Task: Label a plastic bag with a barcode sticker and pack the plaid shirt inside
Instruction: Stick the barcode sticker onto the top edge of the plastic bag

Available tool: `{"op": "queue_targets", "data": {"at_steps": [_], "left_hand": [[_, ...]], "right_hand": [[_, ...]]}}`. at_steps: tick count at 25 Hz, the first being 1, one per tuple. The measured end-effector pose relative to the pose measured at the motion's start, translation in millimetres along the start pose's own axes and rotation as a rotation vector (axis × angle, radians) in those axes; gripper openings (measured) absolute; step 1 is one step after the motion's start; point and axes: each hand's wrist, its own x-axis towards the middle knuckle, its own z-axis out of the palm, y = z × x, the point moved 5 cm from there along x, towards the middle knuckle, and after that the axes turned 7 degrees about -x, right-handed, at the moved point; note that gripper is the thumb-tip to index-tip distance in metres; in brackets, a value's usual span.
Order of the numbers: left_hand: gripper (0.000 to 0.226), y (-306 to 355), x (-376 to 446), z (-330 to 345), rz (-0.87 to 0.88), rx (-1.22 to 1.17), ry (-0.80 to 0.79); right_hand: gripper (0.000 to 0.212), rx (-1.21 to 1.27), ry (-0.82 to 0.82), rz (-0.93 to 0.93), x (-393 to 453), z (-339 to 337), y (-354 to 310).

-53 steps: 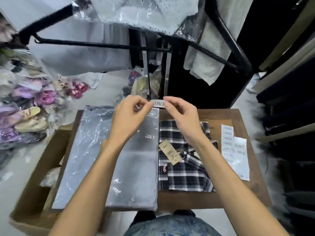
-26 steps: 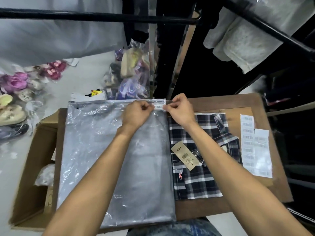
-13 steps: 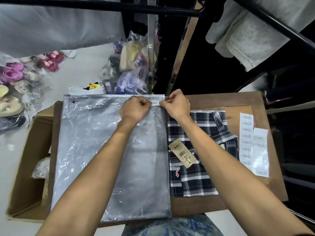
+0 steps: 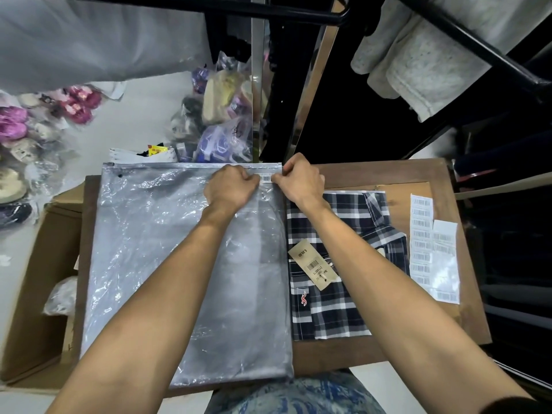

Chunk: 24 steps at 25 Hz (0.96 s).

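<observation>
A clear plastic zip bag (image 4: 155, 249) lies flat on the left half of the wooden table (image 4: 373, 177). At the bag's top right corner sits a small white barcode sticker (image 4: 265, 178). My left hand (image 4: 230, 186) pinches its left end and my right hand (image 4: 301, 177) pinches its right end, both pressed down against the bag. A folded black-and-white plaid shirt (image 4: 337, 312) with a tan price tag (image 4: 313, 264) lies just right of the bag, partly under my right forearm.
Sheets of barcode stickers (image 4: 433, 249) lie at the table's right side. An open cardboard box (image 4: 38, 282) stands left of the table. Bagged shoes (image 4: 221, 115) and metal rack poles (image 4: 307, 88) are beyond the far edge; clothes hang overhead.
Both hands carried the sticker from mid-air down onto the bag's top right corner. In the last half second they barely moved, holding it against the plastic.
</observation>
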Motion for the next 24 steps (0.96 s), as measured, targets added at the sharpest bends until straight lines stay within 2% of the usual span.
{"op": "queue_targets", "data": {"at_steps": [5, 10, 13, 16, 21, 24], "left_hand": [[0.028, -5.3, -2.1, 0.9, 0.073, -0.029, 0.040], [0.007, -1.9, -18.8, 3.2, 0.227, -0.070, 0.140], [0.018, -6.5, -20.1, 1.3, 0.214, -0.092, 0.158], [0.027, -13.3, -22.4, -1.8, 0.243, -0.021, 0.145], [0.028, -15.6, -24.6, -6.6, 0.230, 0.009, 0.119], [0.026, -13.4, -18.5, -10.9, 0.197, -0.034, 0.092]], "right_hand": [[0.032, -0.017, -0.015, 0.020, 4.6, -0.3, 11.0], [0.016, -0.052, 0.074, -0.048, 2.3, 11.7, 8.1], [0.006, -0.078, 0.089, -0.079, 0.4, 12.2, 7.2], [0.009, -0.101, 0.110, -0.118, -2.7, 11.2, 7.5], [0.017, -0.131, 0.177, -0.160, -8.9, 7.8, 10.2], [0.018, -0.156, 0.124, -0.190, -7.1, 3.4, 10.5]]}}
